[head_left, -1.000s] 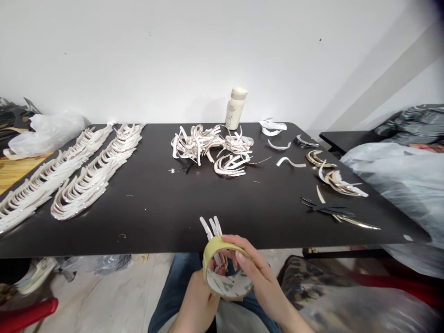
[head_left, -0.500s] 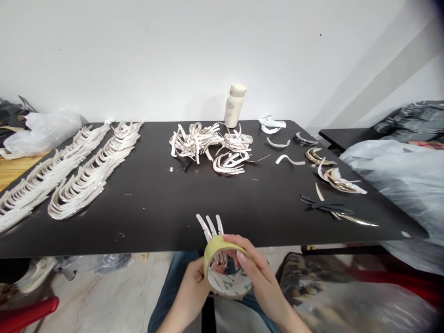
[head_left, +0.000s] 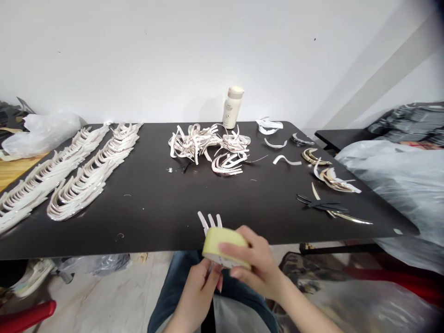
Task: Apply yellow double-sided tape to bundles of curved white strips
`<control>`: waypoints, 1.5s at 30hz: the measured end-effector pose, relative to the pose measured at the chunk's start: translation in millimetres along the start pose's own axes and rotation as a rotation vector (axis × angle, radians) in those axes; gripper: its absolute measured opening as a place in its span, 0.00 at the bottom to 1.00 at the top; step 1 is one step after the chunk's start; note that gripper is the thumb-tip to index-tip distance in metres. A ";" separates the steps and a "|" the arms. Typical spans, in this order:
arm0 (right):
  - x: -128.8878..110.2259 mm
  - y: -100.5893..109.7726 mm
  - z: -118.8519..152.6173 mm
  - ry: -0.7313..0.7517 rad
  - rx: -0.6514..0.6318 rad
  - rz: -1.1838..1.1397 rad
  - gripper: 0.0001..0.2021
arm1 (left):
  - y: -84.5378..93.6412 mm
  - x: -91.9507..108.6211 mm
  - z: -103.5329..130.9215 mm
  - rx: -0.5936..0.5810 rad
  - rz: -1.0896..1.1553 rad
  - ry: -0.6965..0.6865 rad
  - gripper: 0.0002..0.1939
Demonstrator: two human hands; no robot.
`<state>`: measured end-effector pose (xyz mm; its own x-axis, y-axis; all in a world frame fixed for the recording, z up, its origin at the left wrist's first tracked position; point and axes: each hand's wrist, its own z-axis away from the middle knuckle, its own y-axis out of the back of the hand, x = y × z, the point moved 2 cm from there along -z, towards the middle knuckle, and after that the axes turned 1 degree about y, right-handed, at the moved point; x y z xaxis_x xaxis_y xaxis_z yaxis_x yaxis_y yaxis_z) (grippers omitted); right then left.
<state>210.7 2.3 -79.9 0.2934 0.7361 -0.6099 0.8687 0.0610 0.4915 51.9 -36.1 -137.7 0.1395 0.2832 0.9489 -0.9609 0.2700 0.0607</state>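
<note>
In the lower middle of the frame, the right hand (head_left: 262,266) is gripping a yellow tape roll (head_left: 222,238), its fingers closing around the outer face. The left hand (head_left: 197,289) is sitting just below the roll, thumb and fingers pinching narrowly; it appears to be gripping the pale strips (head_left: 211,220), whose tips are poking up past the roll over the near edge of the tabletop (head_left: 173,199). The roll is hiding their lower parts, so whether tape is touching them I cannot tell.

At the left, curved strips are lying overlapped in a left row (head_left: 52,172) and a right row (head_left: 100,172), both looking ordered. At upper centre, a tangled heap (head_left: 197,141) is lying loose, with a smaller bundle (head_left: 236,143) beside it and a looped bundle (head_left: 225,167) below; these are looking unarranged.

Counting: one roll, three strip tips showing at the hands, two rows and three central clusters; the strips within the rows and clusters are overlapping too closely to count. One cream bottle (head_left: 231,110) is standing behind the clusters. Toward the right, one white bundle (head_left: 269,126), two single curved strips (head_left: 286,160), one silvery bundle (head_left: 301,140), one gold bundle (head_left: 315,157) and one white-and-gold bundle (head_left: 336,181) are lying apart. Black strips (head_left: 322,204) are crossing gold ones nearer the front, their number unclear.
</note>
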 end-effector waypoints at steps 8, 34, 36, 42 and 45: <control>11.7 -10.7 -3.0 0.002 -0.155 0.048 0.16 | 2.5 9.9 7.3 -0.047 0.312 0.062 0.21; 17.7 -3.4 -38.0 -0.009 -0.383 0.159 0.16 | -5.5 9.6 3.2 -0.093 0.296 0.047 0.22; 18.0 1.3 -43.7 -0.028 -0.290 0.048 0.16 | -4.9 8.9 4.1 -0.078 0.299 0.075 0.27; 24.3 -1.3 -46.6 -0.043 -0.416 0.056 0.16 | -5.8 4.9 2.5 -0.080 0.313 0.093 0.33; 25.7 -0.9 -48.8 -0.085 -0.384 -0.002 0.16 | -5.4 1.5 0.8 -0.077 0.306 0.097 0.34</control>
<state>198.0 54.0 -65.7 0.3384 0.6780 -0.6525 0.6612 0.3221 0.6775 57.1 -37.9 -136.4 -0.1271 0.4472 0.8854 -0.9413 0.2270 -0.2498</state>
